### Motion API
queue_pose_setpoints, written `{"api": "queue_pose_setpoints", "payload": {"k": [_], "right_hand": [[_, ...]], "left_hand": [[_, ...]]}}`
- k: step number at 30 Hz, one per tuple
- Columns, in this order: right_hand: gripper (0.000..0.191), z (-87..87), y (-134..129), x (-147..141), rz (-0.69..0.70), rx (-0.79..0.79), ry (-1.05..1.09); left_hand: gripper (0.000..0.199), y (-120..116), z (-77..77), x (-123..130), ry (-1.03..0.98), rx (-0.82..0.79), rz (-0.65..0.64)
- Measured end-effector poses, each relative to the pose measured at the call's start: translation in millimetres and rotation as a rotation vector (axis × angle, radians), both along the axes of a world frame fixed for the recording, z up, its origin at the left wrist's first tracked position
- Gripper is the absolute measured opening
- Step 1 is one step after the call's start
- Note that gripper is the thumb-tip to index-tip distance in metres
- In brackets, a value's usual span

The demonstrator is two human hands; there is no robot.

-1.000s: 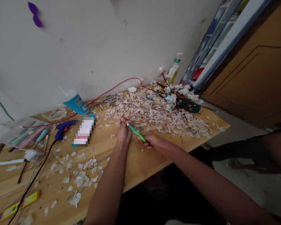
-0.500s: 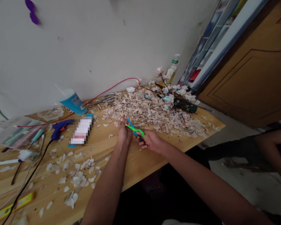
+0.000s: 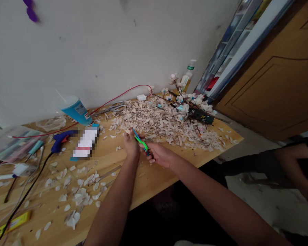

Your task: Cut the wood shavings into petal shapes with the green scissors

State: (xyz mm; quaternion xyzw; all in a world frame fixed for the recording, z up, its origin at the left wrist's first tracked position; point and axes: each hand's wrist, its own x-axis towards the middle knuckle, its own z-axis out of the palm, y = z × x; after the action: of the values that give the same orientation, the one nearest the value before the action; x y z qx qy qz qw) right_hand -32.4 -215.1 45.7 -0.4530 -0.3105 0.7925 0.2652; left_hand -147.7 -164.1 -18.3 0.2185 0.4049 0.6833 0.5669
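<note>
One pair of green-and-blue scissors, right at the centre of the frame, blades slanting up and to the left, and the right hand has a closed grip on the handles, an angle that seems chosen to bring the blades to the other hand. And here's the left hand, just beside the blades, fingers pinched shut on a pale piece too small to make out well, presumably to keep it steady near the cutting edges. Both work over the front of the tabletop, with the heap of pale petals just beyond them, handy for either side. Behind that, centre right, flowering branches lean over the heap, a bottle upright at their back. Swing left: metal scissors lie by the heap's edge, then a blue cup near the wall, well apart from the hands, likely out of elbow's way. Left of frame, a blue glue gun lies on its side, its black cord trailing to the lower left, away from both forearms; loose petals scatter across the lower left.
</note>
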Motion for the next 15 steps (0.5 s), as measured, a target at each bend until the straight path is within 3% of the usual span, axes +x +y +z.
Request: {"api": "queue_pose_setpoints", "payload": {"k": [3,10,15], "right_hand": [[0.028,-2.3,-1.0,5.0,-0.012,0.007,-0.008],[0.024,-9.0,4.0,33.2,-0.05,-0.153,0.275],[0.023,-12.5,-0.6,46.2,0.041,-0.102,0.296]], "left_hand": [[0.021,0.7,0.6,3.4,0.05,0.039,0.061],[0.023,3.0,3.0,-1.1,-0.212,0.074,-0.22],[0.014,5.7,1.4,-5.5,-0.234,0.042,-0.239]]}}
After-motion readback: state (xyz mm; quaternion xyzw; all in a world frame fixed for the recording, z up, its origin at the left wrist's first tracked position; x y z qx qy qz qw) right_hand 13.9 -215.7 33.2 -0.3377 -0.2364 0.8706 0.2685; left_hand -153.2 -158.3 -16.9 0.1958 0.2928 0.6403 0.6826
